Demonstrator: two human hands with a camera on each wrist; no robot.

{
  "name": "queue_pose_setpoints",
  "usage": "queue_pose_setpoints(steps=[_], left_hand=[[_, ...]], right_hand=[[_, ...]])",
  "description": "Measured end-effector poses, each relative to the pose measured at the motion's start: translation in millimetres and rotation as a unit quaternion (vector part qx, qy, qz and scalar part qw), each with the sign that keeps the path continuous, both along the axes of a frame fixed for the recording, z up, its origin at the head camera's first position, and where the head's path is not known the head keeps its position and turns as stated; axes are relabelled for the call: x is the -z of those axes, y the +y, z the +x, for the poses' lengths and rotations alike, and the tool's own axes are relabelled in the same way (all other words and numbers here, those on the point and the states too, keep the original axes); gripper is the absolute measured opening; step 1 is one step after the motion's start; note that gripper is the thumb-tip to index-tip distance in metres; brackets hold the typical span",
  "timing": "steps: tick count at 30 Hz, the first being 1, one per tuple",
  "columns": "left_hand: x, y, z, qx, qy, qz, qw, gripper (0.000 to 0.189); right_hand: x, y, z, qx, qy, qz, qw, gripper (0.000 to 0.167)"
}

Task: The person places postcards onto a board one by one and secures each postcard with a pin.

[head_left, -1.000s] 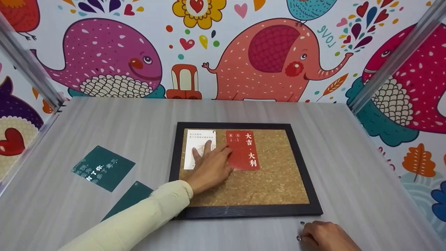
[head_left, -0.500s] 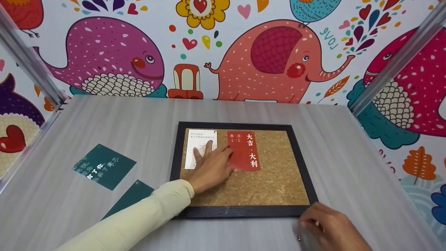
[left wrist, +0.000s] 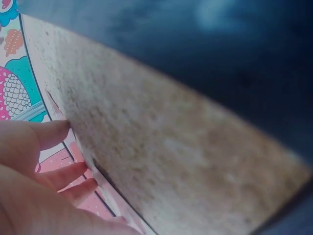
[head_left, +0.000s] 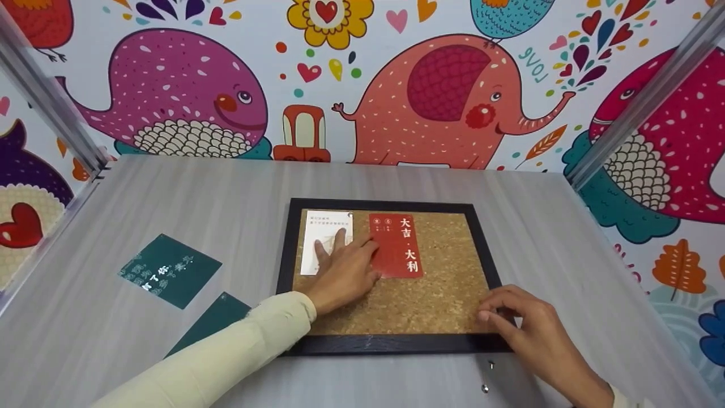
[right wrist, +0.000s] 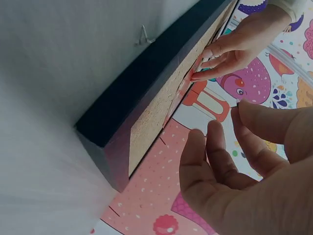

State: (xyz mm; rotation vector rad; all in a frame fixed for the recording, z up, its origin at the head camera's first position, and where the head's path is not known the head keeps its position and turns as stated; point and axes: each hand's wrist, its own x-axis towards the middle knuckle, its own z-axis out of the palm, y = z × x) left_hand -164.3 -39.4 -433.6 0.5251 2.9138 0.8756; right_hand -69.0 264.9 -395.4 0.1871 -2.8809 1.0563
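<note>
A black-framed cork board (head_left: 442,306) lies on the table. My left hand (head_left: 342,277) rests with spread fingers across a white card (head_left: 317,238) and a red card (head_left: 391,249), both flat on the cork. A tiny metal tack sits at the white card's top right corner. Over the board's lower right corner is my right hand (head_left: 532,323). In the right wrist view, its thumb and index finger pinch a small dark-tipped thumbtack (right wrist: 237,104), mostly hidden by the fingertips. In the left wrist view, cork and frame fill most of the picture beside the left fingers.
Two metal thumbtacks, one nearer the frame (head_left: 491,364) and one lower (head_left: 485,389), lie on the table in front of the board. Two dark green cards, one farther off (head_left: 170,272) and one partly under the left sleeve (head_left: 212,323), lie at left. A patterned wall stands behind.
My right hand has risen from beside the loose thumbtacks, forward over the frame's lower right corner. My left hand stays on the two cards.
</note>
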Motion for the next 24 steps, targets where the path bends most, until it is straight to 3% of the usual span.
queue_pose_setpoints(steps=[10, 17, 24], left_hand=[[0.5, -0.3, -0.2, -0.001, 0.001, -0.005, 1.0, 0.051], [0.2, -0.2, -0.4, 0.0, 0.004, -0.011, 0.9999, 0.051], [0.5, -0.1, 0.3, 0.004, 0.017, -0.006, 0.9998, 0.05]], right_hand=[[2.3, -5, -22.9, 0.012, -0.047, -0.035, 0.9982, 0.001], [4.7, -6, -32.9, 0.009, -0.049, -0.059, 0.997, 0.002], [12.3, -5, -41.5, -0.017, -0.024, -0.103, 0.9943, 0.004]])
